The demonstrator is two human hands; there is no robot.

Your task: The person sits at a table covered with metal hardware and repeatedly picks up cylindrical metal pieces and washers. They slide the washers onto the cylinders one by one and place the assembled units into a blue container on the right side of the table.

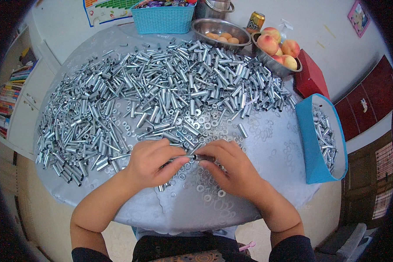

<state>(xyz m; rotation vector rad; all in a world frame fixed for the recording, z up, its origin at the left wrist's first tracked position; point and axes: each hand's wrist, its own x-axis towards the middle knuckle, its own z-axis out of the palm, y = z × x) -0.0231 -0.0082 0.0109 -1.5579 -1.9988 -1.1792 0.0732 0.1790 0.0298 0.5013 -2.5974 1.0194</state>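
Note:
Over the near middle of the table, my left hand [150, 163] and my right hand [231, 166] meet fingertip to fingertip. My left thumb and fingers pinch a thin metal rod [188, 156], pointing toward the right hand. Between my right thumb and fingers is a short metal tube [196, 157]; its dark round end faces left, and the fingers cover most of it. The rod's tip is at the tube's end, but I cannot tell whether it is inside. Flat metal washers [201, 188] lie loose below and around my hands, and a large heap of silvery metal tubes [161, 83] spreads beyond them.
A blue fabric box [309, 144] at the right holds metal pieces. Along the far edge stand a blue basket [161, 21], a steel bowl [196, 29] of eggs, a drink can [255, 21], a bowl of peaches [288, 72] and a red box [311, 74].

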